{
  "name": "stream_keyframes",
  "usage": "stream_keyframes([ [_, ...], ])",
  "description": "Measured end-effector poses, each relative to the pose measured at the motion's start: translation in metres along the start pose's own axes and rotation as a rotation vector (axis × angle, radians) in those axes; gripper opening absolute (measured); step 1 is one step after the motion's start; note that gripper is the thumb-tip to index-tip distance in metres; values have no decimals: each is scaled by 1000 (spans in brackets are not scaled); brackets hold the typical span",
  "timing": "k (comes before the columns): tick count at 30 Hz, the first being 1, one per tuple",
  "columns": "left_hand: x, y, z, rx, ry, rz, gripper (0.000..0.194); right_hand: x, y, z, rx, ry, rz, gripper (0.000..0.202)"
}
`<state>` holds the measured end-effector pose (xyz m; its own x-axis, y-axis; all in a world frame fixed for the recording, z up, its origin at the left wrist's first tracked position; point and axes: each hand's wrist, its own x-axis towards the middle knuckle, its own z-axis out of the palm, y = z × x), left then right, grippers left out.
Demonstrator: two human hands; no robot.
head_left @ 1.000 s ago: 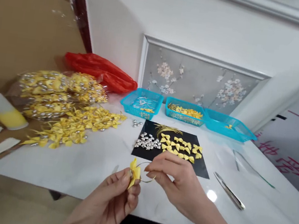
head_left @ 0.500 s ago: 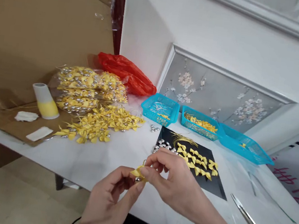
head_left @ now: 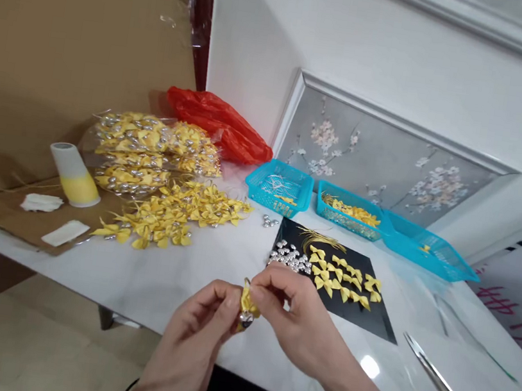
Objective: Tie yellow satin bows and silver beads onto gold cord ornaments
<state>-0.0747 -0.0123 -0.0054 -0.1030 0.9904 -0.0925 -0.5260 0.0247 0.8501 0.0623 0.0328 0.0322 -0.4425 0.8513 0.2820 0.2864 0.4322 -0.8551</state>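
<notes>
Between my hands is a small yellow ribbon bow (head_left: pixel 245 297) with a silver bead (head_left: pixel 246 317) at its lower side. My left hand (head_left: pixel 202 320) pinches the bow from the left with thumb and fingers. From the right, my right hand (head_left: pixel 291 306) has its thumb and fingertips closed on the bow's upper edge. Just beyond my right hand, several loose yellow bows (head_left: pixel 346 279) lie in rows on a black mat (head_left: pixel 377 318). Silver beads (head_left: pixel 290 256) and thin golden strands (head_left: pixel 325 241) are on the same mat.
A heap of yellow bows with beads (head_left: pixel 155 219) lies left, before filled clear bags (head_left: pixel 134 145) and a red bag (head_left: pixel 217 124). Blue baskets (head_left: pixel 279 187) line the wall. Tweezers (head_left: pixel 435 373) lie at right. A yellow-white cone spool (head_left: pixel 74 176) stands far left.
The bow has turned more upright between my fingers, and its bead shows more clearly. My left thumb has moved up along it. The view has shifted slightly.
</notes>
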Motion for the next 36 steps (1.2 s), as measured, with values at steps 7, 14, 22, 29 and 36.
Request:
stream_keyframes([
  [7,1,1,3,-258,40,-232,21,0,11,-11,26,-9,26,22],
  [14,2,11,-2,-436,195,-428,21,-8,21,-26,-255,-136,-272,36],
  [22,11,12,-11,-655,229,-524,26,15,20,-14,-401,-140,-414,21],
  [29,7,0,-31,-686,173,-557,18,80,8,4,-614,-215,-371,14],
  [36,-4,-15,-46,-654,-1,-557,23,139,32,40,-777,-311,-352,6],
])
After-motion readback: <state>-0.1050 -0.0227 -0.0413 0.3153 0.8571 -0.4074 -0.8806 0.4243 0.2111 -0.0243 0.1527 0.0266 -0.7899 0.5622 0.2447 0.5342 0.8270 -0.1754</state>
